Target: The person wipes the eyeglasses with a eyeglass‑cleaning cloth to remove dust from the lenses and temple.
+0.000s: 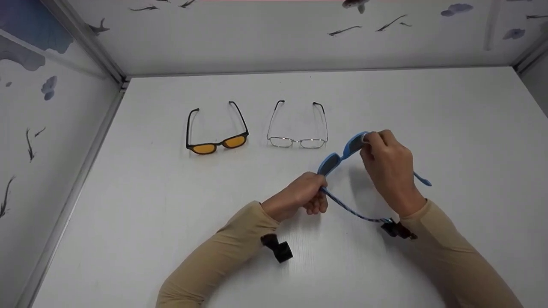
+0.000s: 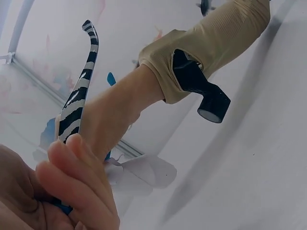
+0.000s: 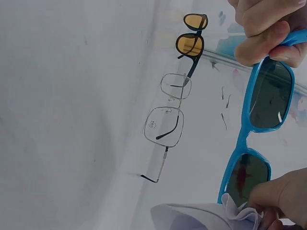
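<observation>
Blue-framed sunglasses [image 1: 330, 164] with dark lenses are held up over the table, tilted. My left hand [image 1: 302, 193] grips them at one hinge, where the zebra-striped temple [image 2: 79, 96] begins. At the other lens, my right hand [image 1: 387, 167] pinches a pale cloth [image 3: 204, 216] against the glass. The cloth hangs below the right fingers in the left wrist view; in the head view the hand hides most of it. The other temple [image 1: 423, 179] sticks out beyond the right hand.
Black-framed glasses with orange lenses [image 1: 218, 144] lie unfolded on the white table [image 1: 141, 205]. Thin metal-framed glasses [image 1: 296, 141] lie to their right, also unfolded. White panels with painted fish and plants [image 1: 257, 38] stand behind and to the left.
</observation>
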Motion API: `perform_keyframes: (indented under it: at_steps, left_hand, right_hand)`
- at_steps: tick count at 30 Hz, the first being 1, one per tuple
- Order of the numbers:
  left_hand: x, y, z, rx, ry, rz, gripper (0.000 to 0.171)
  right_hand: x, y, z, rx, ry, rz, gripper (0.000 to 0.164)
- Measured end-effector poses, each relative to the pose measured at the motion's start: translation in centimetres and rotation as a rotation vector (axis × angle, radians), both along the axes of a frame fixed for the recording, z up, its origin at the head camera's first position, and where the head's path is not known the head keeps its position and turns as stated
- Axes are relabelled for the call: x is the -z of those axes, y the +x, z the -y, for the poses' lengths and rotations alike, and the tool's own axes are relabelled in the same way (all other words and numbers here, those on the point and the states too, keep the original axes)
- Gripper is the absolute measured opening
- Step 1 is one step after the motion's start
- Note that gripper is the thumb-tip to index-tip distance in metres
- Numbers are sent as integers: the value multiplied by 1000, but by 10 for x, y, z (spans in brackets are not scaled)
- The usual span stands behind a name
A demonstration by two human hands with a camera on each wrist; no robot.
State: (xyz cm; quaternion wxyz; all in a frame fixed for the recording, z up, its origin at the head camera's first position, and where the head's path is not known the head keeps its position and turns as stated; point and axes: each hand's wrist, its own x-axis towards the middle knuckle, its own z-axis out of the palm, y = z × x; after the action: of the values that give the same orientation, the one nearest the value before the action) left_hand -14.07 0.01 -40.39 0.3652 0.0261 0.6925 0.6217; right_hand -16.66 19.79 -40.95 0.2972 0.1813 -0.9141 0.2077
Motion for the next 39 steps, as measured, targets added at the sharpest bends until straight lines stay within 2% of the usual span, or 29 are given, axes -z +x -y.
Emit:
perform_keyframes:
  at_steps: [4,9,12,15,18,20,28,33,36,39]
  left_hand:
    - [-1,0,-1,-7,10,-13,39]
    - [-1,-1,-3,-11,27,-17,38]
    - [-1,-1,-5,-11,18,-32,37]
    - [-1,-1,-7,2,11,-47,36]
    - [-1,-2,-9,24,19,-61,37]
    - [-2,-2,-11,28,32,-62,36]
    - [0,-2,-13,-10,59,-56,33]
    - [2,-2,-14,-24,85,-81,31]
    - [2,-2,-13,-24,106,-90,29]
    - [3,-1,-14,-8,120,-102,28]
  right_hand:
    - [-1,-4,-4,-91,-50,12,11]
    - [-2,-2,-9,-175,-12,99,15]
    - [-3,1,-11,-142,41,123,16]
    - [-3,2,-12,-54,67,98,13]
    - [-3,2,-12,38,16,52,10]
    - [-3,1,-13,60,-42,28,9]
    - [-6,-2,-14,-47,-207,15,12]
    - [-8,-2,-16,-133,-136,80,18]
    - [-8,0,-18,-113,-72,135,17]
    - [-9,1,-18,-36,-46,123,12]
